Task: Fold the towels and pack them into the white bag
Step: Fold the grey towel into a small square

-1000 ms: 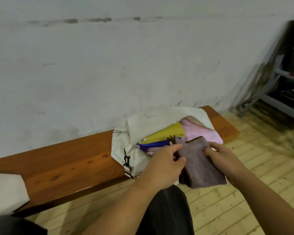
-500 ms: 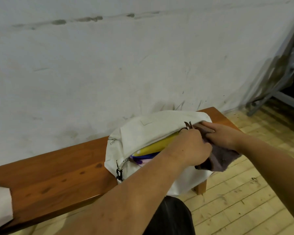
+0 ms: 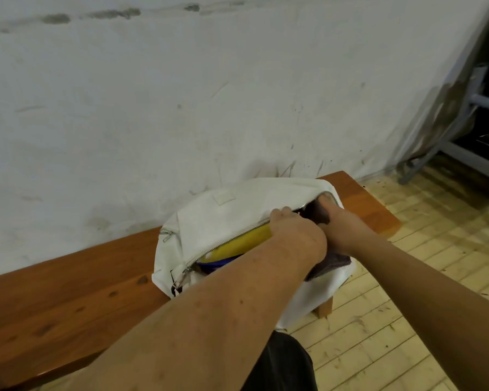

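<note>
We hook the bag [image 3: 223, 221] rim with our left hand [image 3: 295, 234]; right hand [image 3: 340, 225] grip hides inside; towel [image 3: 333, 262] tail trails toward us.

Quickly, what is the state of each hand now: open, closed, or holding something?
Left hand: fingers curled at the zipper edge of the bag; grip cannot be told.
Right hand: holds the purple towel, half inside the bag.
</note>
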